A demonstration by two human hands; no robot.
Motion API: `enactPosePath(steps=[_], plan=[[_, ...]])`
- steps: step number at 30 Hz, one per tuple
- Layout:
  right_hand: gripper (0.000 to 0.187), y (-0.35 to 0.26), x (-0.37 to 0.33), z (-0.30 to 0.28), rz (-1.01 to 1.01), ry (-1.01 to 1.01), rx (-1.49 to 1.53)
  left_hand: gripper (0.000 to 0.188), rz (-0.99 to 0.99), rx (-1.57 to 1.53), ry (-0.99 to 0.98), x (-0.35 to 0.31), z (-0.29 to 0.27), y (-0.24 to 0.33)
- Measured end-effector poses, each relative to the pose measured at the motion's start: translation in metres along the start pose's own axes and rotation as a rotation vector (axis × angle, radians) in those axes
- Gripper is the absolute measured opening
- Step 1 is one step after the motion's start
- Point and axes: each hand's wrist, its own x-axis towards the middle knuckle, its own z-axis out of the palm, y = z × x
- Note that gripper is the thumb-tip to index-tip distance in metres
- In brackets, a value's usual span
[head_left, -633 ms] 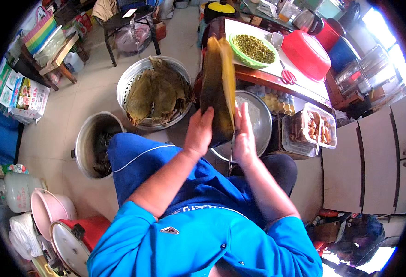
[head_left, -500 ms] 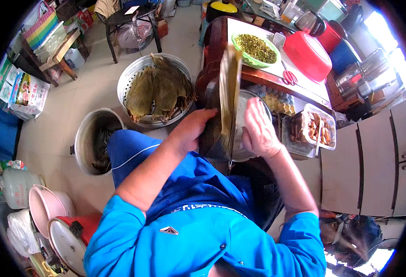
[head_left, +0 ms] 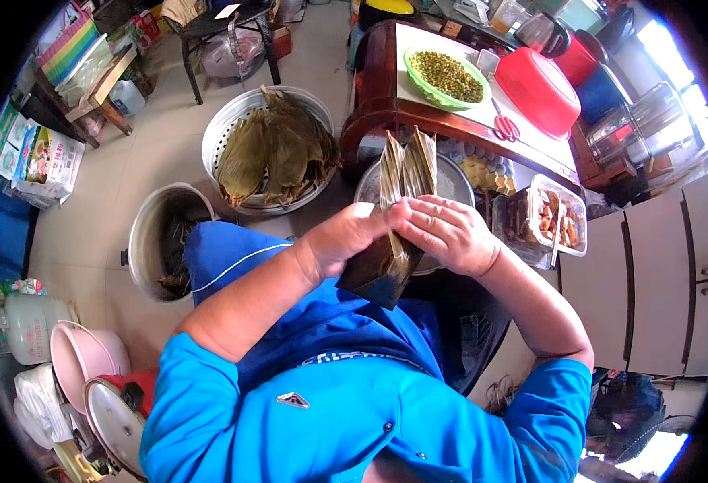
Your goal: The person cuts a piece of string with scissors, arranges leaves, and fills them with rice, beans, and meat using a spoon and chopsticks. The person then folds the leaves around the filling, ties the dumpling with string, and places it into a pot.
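Over my lap I hold a folded bundle of long brown-green leaves. Its pleated tips point away from me, and the darker, cone-shaped end lies nearest my body. My left hand grips the bundle from the left. My right hand closes round it from the other side, the fingers of both hands meeting on top. Partly hidden behind the hands is a round metal basin with something pale in it. Whether anything is inside the folded leaves cannot be seen.
Left of the hands stand a perforated steamer tray of soaked leaves and a deep pot. A table at the right bears a green bowl of split beans, red scissors and a red basin. Nearby, a plastic box holds meat pieces.
The leaves have come down from upright to lie tilted over my lap. My right hand has moved left from flat beside them and now closes on them with my left.
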Motion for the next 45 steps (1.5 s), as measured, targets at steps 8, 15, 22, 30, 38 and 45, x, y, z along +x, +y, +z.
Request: enactPosePath(steps=[8, 15, 22, 30, 38, 45], plan=[[0.038, -0.002, 0.001, -0.006, -0.087, -0.053, -0.028, 0.043, -0.090, 0.339, -0.107, 0.003, 0.008, 0.005], [0.034, 0.001, -0.007, 0.002, -0.067, 0.078, 0.055, 0.042, -0.090, 0.302, -0.157, 0.013, 0.011, -0.003], [0.035, 0.015, -0.009, 0.000, 0.047, 0.052, -0.094, 0.058, 0.139, 0.556, 0.140, 0.016, -0.005, -0.005], [0.037, 0.005, 0.004, 0.006, 0.180, 0.065, -0.048, 0.019, 0.735, 0.591, 0.510, 0.025, 0.003, -0.036], [0.098, -0.023, -0.010, 0.010, 0.558, 0.168, 1.166, 0.015, 0.877, 0.877, 0.468, 0.017, 0.006, -0.009], [0.102, -0.058, 0.003, 0.024, 0.557, 0.685, 1.737, 0.016, 1.010, 1.248, 0.391, 0.009, 0.023, 0.023]])
